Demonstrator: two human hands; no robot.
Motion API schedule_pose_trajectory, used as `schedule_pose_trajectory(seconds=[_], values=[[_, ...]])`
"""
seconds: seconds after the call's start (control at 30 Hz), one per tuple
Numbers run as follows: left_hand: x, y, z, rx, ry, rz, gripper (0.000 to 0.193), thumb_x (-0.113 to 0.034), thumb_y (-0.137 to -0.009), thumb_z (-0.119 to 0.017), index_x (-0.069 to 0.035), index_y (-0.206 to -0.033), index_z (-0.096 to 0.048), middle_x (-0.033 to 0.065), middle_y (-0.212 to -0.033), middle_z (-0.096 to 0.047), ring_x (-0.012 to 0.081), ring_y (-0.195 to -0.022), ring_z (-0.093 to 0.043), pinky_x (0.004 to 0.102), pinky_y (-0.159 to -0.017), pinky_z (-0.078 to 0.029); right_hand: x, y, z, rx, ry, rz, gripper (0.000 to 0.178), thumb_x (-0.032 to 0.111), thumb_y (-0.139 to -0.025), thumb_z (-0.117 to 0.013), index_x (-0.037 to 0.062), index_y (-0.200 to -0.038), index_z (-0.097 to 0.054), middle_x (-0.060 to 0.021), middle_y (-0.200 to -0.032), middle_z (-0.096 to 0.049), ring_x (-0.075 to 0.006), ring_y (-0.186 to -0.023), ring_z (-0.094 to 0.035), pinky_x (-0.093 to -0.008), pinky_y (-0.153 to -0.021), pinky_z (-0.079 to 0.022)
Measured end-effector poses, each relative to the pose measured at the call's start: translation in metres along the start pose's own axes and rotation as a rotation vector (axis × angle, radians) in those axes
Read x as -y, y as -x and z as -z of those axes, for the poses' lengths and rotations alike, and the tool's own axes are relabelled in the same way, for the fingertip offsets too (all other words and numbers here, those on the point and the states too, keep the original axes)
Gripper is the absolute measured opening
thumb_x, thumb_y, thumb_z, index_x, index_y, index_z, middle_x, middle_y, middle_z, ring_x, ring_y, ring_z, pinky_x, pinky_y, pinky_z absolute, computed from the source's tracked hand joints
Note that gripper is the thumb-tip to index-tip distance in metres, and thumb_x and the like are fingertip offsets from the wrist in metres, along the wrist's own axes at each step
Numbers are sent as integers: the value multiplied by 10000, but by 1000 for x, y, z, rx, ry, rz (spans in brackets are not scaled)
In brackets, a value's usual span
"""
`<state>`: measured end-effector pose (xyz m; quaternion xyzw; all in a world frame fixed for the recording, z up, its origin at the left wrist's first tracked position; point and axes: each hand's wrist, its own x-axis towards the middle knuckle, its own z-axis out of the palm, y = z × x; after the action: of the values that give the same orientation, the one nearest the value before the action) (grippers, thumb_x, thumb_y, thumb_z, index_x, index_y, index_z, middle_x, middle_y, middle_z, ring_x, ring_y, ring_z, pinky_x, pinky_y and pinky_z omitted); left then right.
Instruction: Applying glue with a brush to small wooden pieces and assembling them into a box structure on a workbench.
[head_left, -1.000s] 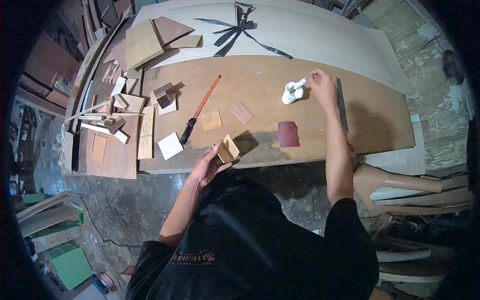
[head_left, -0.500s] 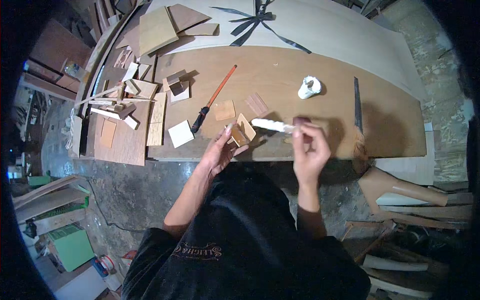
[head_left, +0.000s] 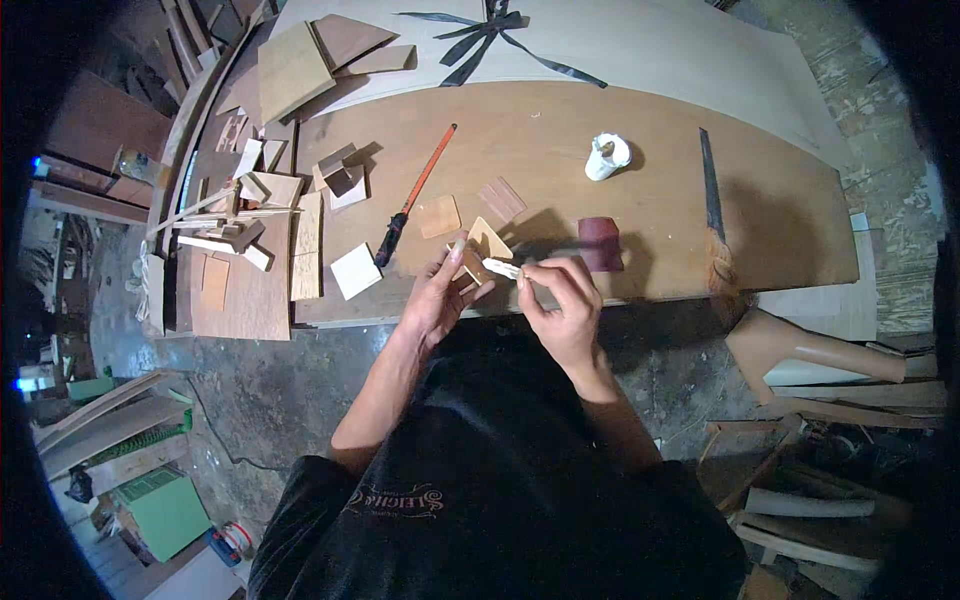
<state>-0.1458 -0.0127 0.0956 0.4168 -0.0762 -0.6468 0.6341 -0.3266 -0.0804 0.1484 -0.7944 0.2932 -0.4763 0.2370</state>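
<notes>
My left hand (head_left: 432, 304) grips a small assembly of thin wooden pieces (head_left: 488, 240), joined at an angle, just above the bench's near edge. A thin stick coated in white (head_left: 502, 268) is pinched in my right hand (head_left: 566, 306). Its white end is at the inner side of the wooden pieces; whether it touches them I cannot tell. Right of these lies a dark red, slightly curved piece (head_left: 600, 244). A square wooden tile (head_left: 439, 216) and a striped brown tile (head_left: 502, 199) lie just beyond my left hand.
A white, smeared cup (head_left: 607, 158) stands farther back on the workbench (head_left: 660, 200). To the left are an orange-bladed tool with a black handle (head_left: 418, 195), a white square tile (head_left: 357, 271), a small box-like wooden piece (head_left: 342, 172) and piled wood scraps (head_left: 240, 205). A dark blade-like tool (head_left: 711, 180) lies at right.
My right hand has moved left and slightly down, bringing the white-coated stick to the wooden pieces. The dark red piece, earlier partly behind that hand, now shows fully. The view has shifted slightly.
</notes>
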Motion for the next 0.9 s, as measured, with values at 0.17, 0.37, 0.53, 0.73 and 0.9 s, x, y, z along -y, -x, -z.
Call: schedule_pose_trajectory(seconds=[0.17, 0.37, 0.53, 0.73, 0.9], values=[[-2, 1, -6, 1, -16, -17, 541, -339, -996, -607, -126, -1458, -426, 75, -1354, -511, 248, -1209, -558, 439, -993, -533, -6, 1, -6, 38, 36, 18, 176, -15, -756, -761, 21, -907, -678, -102, -853, -637, -269, -776, -634, -362, -682, -517], [0, -2, -8, -29, -63, -39, 548, -330, -1004, -595, -110, -1465, -396, 88, -1339, -530, 243, -1202, -563, 443, -993, -524, -5, 0, -5, 100, 38, 41, 186, -15, -745, -771, 22, -904, -681, -87, -853, -629, -263, -776, -628, -361, -674, -507], [0, 0, -9, -19, -76, -47, 552, -318, -1012, -585, -101, -1474, -375, 90, -1341, -533, 242, -1190, -573, 441, -1002, -509, -3, 4, -1, 157, 46, 85, 200, -17, -739, -777, 35, -910, -685, -79, -857, -629, -264, -774, -625, -363, -675, -505], [6, 1, 0, 65, -39, -55, 544, -301, -1012, -580, -119, -1480, -372, 93, -1357, -531, 236, -1204, -571, 437, -1037, -493, 6, 11, -1, 239, -1, 45, 189, 47, -762, -791, 42, -918, -686, -73, -888, -628, -273, -796, -616, -372, -708, -507], [9, 0, 7, 140, 72, -75, 540, -300, -1019, -561, -129, -1493, -366, 93, -1379, -518, 255, -1220, -567, 461, -1036, -499, 15, 18, -1, 280, -52, 35, 184, 94, -778, -777, 61, -924, -670, -65, -885, -603, -267, -831, -609, -386, -754, -497]])
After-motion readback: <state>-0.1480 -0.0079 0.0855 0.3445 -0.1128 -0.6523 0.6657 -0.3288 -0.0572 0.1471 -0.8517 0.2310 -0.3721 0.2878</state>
